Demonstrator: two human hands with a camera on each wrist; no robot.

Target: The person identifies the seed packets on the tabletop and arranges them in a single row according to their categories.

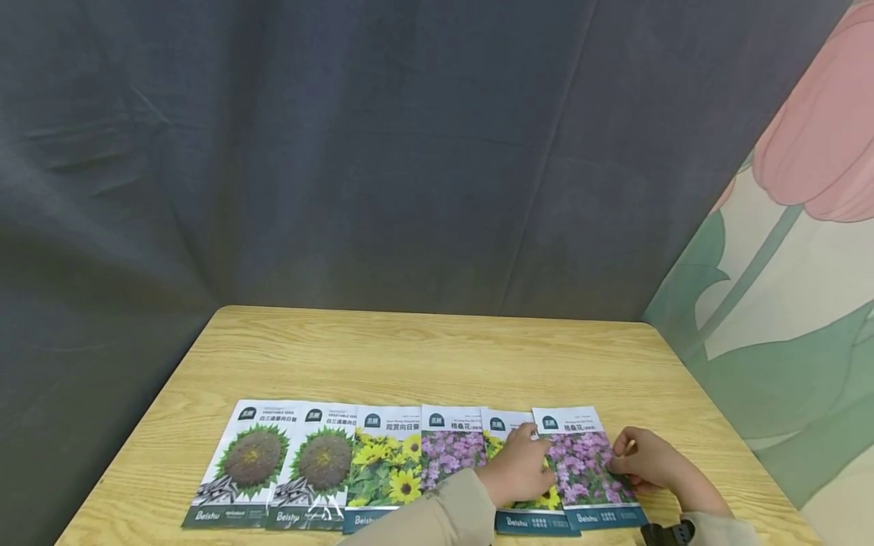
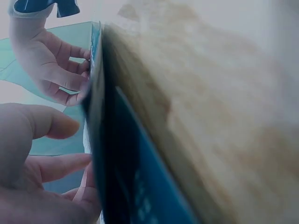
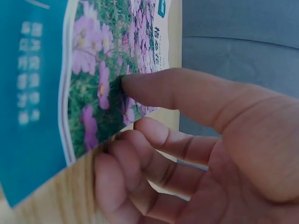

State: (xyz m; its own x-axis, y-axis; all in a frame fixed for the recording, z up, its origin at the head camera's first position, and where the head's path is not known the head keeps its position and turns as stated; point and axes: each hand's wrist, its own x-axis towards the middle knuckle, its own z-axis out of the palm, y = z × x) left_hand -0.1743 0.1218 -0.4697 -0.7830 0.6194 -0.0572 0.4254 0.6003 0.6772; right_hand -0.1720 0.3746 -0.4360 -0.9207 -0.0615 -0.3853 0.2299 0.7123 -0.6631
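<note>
At the right end of an overlapping row lies a seed packet with purple flowers [image 1: 587,462]. My right hand [image 1: 649,459] pinches its right edge; in the right wrist view the thumb [image 3: 149,88] presses on the printed front while curled fingers tuck beneath the edge. My left hand [image 1: 522,466] reaches over the yellow-flower seed packet [image 1: 536,523] beside it, its fingers relaxed and touching near the purple packet's left edge. In the left wrist view, the left thumb [image 2: 56,122] stands apart from the packets.
Further left in the row are another purple-flower packet [image 1: 447,455], a yellow-flower packet [image 1: 382,470] and two sunflower-head packets, one at the far left [image 1: 246,455]. They lie along the front of a wooden table [image 1: 437,349]. A dark curtain [image 1: 410,152] hangs behind; a painted wall [image 1: 785,303] stands right.
</note>
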